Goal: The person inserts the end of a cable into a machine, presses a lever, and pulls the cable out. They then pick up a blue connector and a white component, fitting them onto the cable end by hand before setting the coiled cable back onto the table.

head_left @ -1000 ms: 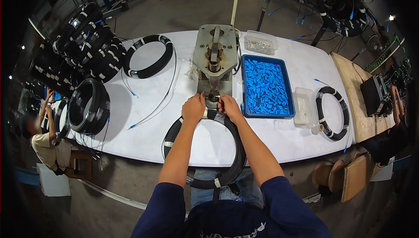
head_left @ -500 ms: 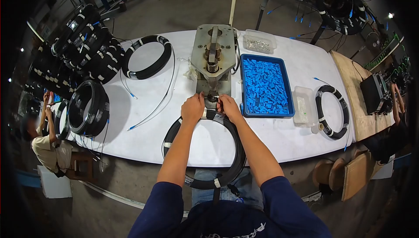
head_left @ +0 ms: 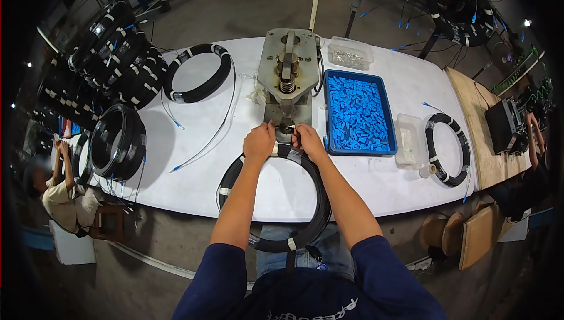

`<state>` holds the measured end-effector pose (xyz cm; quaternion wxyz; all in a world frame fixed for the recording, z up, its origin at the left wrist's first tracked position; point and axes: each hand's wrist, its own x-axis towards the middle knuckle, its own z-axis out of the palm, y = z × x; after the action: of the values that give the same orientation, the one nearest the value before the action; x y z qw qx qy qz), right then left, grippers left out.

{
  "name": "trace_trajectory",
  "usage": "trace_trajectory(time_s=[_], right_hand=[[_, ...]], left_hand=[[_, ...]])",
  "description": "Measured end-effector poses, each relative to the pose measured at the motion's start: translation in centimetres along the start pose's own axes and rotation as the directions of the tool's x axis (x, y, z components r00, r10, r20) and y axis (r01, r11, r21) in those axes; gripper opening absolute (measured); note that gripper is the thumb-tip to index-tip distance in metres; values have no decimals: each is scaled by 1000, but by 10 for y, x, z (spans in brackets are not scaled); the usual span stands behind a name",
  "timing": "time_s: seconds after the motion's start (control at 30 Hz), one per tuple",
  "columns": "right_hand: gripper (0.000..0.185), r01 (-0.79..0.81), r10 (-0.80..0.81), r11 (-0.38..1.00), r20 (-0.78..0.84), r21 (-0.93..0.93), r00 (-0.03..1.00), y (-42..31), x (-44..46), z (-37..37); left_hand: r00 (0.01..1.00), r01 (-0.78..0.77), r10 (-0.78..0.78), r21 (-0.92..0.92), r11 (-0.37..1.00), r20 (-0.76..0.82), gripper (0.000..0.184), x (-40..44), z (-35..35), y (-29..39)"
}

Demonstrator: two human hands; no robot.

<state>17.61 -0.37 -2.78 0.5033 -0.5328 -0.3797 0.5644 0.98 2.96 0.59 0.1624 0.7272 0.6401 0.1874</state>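
Observation:
My left hand (head_left: 259,142) is closed at the left side of the base of a metal press (head_left: 286,67). Its fingertips are pressed together, and what they grip is too small and hidden to make out. Across the die, my right hand (head_left: 308,142) pinches by a small shiny spot under the ram; the piece in its fingers cannot be made out. Below both wrists lies a black cable coil (head_left: 324,202) bound with white tape, its near part hanging over the table edge above my lap. The coil's far rim reaches up between my hands.
A blue tray (head_left: 392,138) of small blue connectors (head_left: 359,114) stands right of the press. Clear plastic boxes (head_left: 351,54) and another coil (head_left: 432,150) lie around it. Stacked coils (head_left: 120,67) fill the left side. Other people work at far left (head_left: 61,202) and far right.
Both hands stay at the press die with nearly the same grip. The view has shifted slightly, and the person at far left has lowered their hands a little.

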Motion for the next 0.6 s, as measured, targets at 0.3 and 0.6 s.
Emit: trace_trajectory(time_s=[0.3, 0.6], right_hand=[[25, 8, -8, 1000, -5, -1, 1000, 1, 1, 1], [24, -11, 12, 1000, -35, 25, 999, -3, -3, 2]], left_hand=[[1000, -3, 2, -18, 1000, -13, 48, 1, -1, 1], [999, 45, -46, -74, 996, -8, 45, 1, 0, 0]])
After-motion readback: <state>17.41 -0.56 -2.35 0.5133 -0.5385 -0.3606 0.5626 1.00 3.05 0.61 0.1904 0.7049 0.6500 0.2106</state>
